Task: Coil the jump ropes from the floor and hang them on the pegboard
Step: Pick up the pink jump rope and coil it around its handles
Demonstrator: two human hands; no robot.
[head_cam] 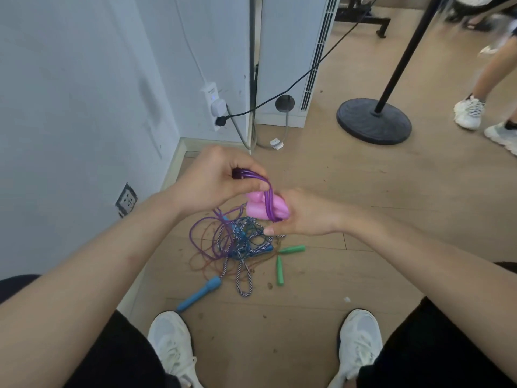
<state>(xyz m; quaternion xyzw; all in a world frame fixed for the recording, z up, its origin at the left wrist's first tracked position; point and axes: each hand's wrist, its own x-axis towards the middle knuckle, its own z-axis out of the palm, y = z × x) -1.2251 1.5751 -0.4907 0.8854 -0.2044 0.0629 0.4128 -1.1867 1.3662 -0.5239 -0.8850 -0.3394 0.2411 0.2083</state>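
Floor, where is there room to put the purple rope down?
Bare floor lies right of the green handles, up to the black stand base, and between the wearer's own white shoes. It is crowded at the rope tangle by the wall.

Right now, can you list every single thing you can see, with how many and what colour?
purple rope: one, purple, coils held up, rest trailing to the pile on the floor
pink handles: two, pink, held up, purple rope looped round them
striped rope: one, blue and white, in the pile
thin rope: one, brownish, under the pile
blue handle: one, blue, floor, lower left of the pile
green handles: two, green, floor right of the pile
stand base: one, black, floor upper right
power strip: one, white, on the wall
another person's shoes: two, white, far right
own shoes: two, white, bottom edge
left grip: one, holds the purple rope
right grip: one, holds the pink handles
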